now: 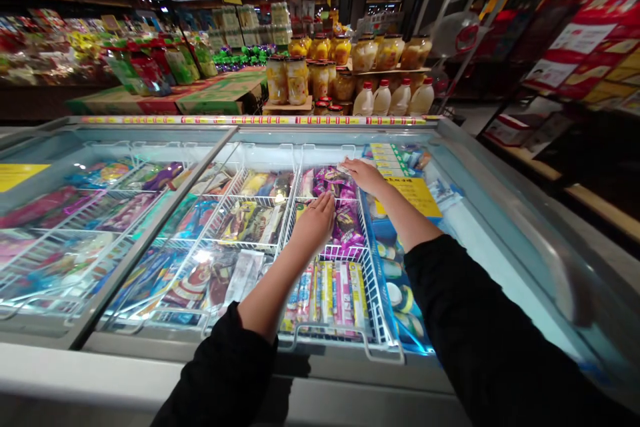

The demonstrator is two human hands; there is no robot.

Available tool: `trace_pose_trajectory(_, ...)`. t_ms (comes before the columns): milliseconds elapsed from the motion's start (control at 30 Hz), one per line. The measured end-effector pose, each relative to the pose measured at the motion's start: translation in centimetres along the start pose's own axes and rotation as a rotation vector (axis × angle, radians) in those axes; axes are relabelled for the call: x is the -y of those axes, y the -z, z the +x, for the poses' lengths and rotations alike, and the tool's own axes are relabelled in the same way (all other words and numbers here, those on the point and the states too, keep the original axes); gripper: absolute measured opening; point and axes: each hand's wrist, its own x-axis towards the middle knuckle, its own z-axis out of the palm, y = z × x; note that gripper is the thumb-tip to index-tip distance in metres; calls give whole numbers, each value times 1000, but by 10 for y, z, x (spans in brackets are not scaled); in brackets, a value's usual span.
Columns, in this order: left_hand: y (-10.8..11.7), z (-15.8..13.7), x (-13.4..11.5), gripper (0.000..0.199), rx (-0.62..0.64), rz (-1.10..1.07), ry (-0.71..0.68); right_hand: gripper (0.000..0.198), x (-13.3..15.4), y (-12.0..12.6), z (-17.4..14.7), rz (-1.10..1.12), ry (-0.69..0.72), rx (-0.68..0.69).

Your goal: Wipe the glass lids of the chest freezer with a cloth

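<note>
My left hand (316, 217) is stretched over the wire basket (367, 273) in the chest freezer, fingers straight and side by side, with nothing visible in it. It is beside the purple ice cream packs (349, 223). Farther back, my right hand (366, 175) reaches toward the basket's rear, its fingers bent down on a small crumpled whitish thing (345, 165) whose kind I cannot make out. Below both hands, long slim ice pops (327, 290) in yellow, pink and blue wrappers stand in a row in the front compartment.
Other wire baskets hold packaged ice creams (255, 220) to the left. A yellow sign (413, 195) and ice cream cups (400, 297) are right of the basket. The metal frame bar (165, 227) crosses the freezer. Jars (287, 80) and white bottles (383, 99) stand behind it.
</note>
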Motion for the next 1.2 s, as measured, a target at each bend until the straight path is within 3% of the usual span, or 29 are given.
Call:
trace_pose_trajectory(133,1,1,0,54,3,-1,1,51,13,-9,-26,33,134,72)
trace_pose_trajectory(233,3,2,-1,54,23,-8,7,47,6,-2,-52,74,208,106)
trace_pose_trajectory(367,6,1,0,55,43,-13,1,41,-3,13,-53,45,114,77)
trace_pose_trajectory(500,5,2,2,56,39,-16,-9,44,13,10,-42,-9,-35,3)
trace_pose_trajectory(633,1,4,3,56,31,-22,3,45,29,3,-67,21,67,76)
trace_pose_trajectory(733,-2,4,5,56,10,-39,-1,44,20,13,-97,57,153,144)
trace_pose_trajectory(900,-5,6,8,56,15,-46,-6,38,1,31,-101,43,71,97)
trace_pose_trajectory(1033,-5,6,11,57,10,-60,-21,41,17,19,-86,-1,-52,17)
trace_pose_trajectory(1200,-1,5,9,57,36,-50,-7,41,32,12,-115,55,67,99)
